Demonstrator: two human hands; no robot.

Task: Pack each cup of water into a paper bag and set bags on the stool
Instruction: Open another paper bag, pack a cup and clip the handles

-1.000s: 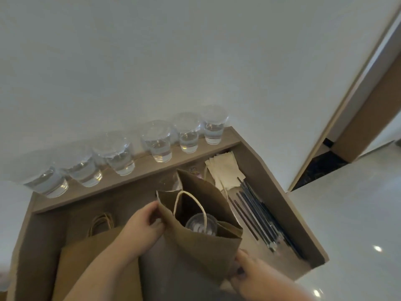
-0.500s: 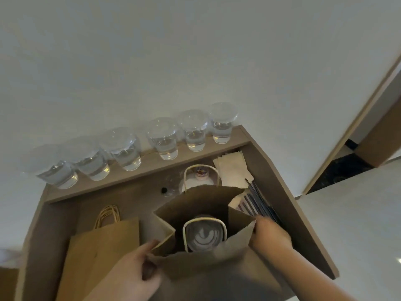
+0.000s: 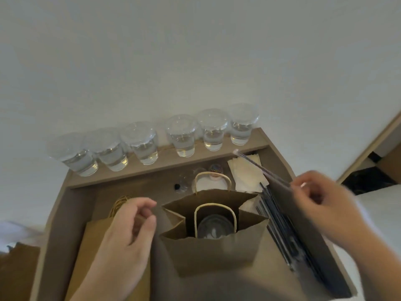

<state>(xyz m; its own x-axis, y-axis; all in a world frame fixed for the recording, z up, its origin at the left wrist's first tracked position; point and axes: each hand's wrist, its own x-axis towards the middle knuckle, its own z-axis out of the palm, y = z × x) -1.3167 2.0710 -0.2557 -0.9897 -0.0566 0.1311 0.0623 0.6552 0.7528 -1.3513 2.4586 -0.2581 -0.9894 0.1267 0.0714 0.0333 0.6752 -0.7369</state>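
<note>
While a wrapped straw (image 3: 263,169) is pinched between the thumb and fingertips of the right hand (image 3: 325,205), it's held up over the counter's right edge, its far tip angled toward the back-right corner above the napkins (image 3: 245,177). That hand is motion-blurred, fwiw. The left hand (image 3: 130,231) is loosely curled with nothing gripped, just beside the left wall of the paper bag (image 3: 212,255). Whether the paper is actually being touched can't be told.

Containers: the bag is stood upright mid-counter (image 3: 73,213) with its mouth open. One lidded cup (image 3: 214,229) can be seen down inside it, framed by the near handle. Six more cups of water (image 3: 183,141), lidded and partly filled, are lined up on the raised ledge along the back edge.

Compared with half a second ago, the bag's near-left rim has been let go by the left hand. The right hand has been lifted away from the bag's right side, now with the straw. The bag and cup haven't been shifted.

Room-wise, the bag is hemmed in by flat bags (image 3: 93,244) at the left edge and dark straws (image 3: 282,227) along the right edge. Behind it a strip is taken up by a few small items, too blurry to be made out.
</note>
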